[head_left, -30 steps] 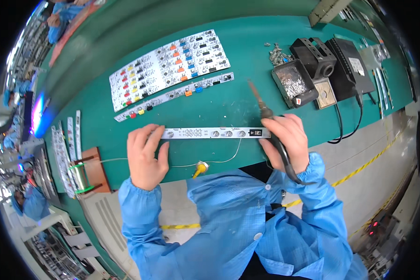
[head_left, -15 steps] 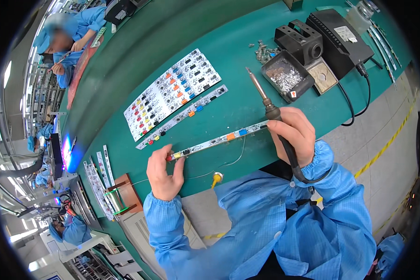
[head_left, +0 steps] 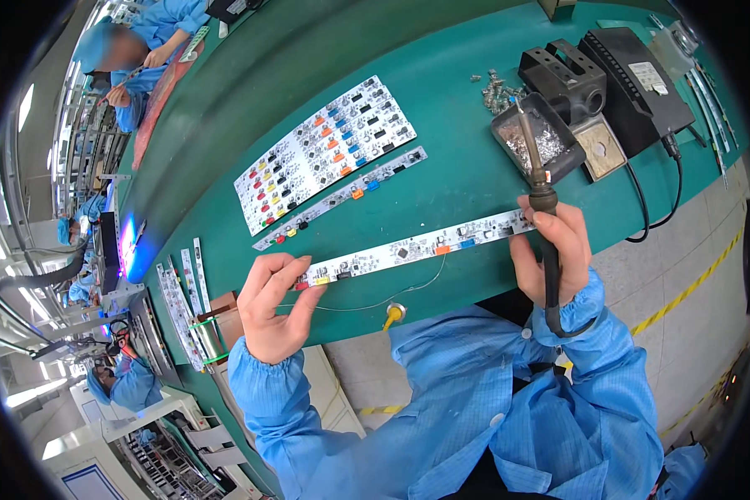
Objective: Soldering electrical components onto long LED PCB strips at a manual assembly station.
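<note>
A long white circuit board strip is stretched between my hands above the green table, its component side facing up. My left hand pinches its left end, beside the red and yellow parts. With thumb and fingers my right hand grips the right end, and that same hand also holds a soldering iron. The iron points away from me, its tip over the black tray of solder scraps. Thin solder wire runs under the strip from a spool left of my left hand.
Beyond the strip lie a panel of joined boards and one separate strip. At the right back stand an iron holder, a sponge and a black soldering station. A co-worker sits at the far left.
The strip has tilted, so more of its component face shows. My left hand has shifted left, and the iron has swung right, its tip now over the tray.
</note>
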Tool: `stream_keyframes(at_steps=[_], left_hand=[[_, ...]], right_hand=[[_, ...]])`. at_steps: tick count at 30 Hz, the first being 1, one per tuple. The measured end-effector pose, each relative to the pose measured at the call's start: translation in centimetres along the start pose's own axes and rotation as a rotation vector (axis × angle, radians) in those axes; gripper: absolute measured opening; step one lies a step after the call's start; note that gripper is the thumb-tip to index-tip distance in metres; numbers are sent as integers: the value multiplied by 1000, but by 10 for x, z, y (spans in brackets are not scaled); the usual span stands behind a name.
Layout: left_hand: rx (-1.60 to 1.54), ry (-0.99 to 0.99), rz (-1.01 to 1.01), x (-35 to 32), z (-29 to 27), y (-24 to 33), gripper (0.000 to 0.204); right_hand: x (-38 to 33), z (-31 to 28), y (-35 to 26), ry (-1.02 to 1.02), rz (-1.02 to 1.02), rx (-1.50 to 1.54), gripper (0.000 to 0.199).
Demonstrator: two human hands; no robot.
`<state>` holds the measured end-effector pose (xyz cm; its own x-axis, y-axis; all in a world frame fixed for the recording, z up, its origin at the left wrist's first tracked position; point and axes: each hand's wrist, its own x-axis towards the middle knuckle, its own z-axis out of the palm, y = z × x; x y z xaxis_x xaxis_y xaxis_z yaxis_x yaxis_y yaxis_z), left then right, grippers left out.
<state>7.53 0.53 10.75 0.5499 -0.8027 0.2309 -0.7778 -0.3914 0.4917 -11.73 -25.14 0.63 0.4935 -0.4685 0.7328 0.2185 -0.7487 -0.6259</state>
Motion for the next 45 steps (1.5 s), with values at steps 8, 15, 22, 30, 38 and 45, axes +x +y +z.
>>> stream_keyframes(at_steps=[8, 15, 22, 30, 38, 45], left_hand=[[10, 9, 7, -2, -3, 0, 32], [-32, -110, -214, 44, -51, -47, 27], [394, 233, 195, 95, -16, -90, 42], [321, 8, 112, 52, 51, -57, 12], [-33, -311, 165, 30, 47, -4, 7], [-17, -42, 148, 15, 81, -9, 18]], right_hand=[[1, -1, 4, -73, 2, 14, 63], [3, -2, 2, -78, 163, 45, 57], [6, 4, 3, -7, 166, 75, 55], [6, 2, 4, -9, 149, 74, 54], [8, 10, 5, -36, 119, 125, 53], [10, 13, 4, -273, 125, 3, 54]])
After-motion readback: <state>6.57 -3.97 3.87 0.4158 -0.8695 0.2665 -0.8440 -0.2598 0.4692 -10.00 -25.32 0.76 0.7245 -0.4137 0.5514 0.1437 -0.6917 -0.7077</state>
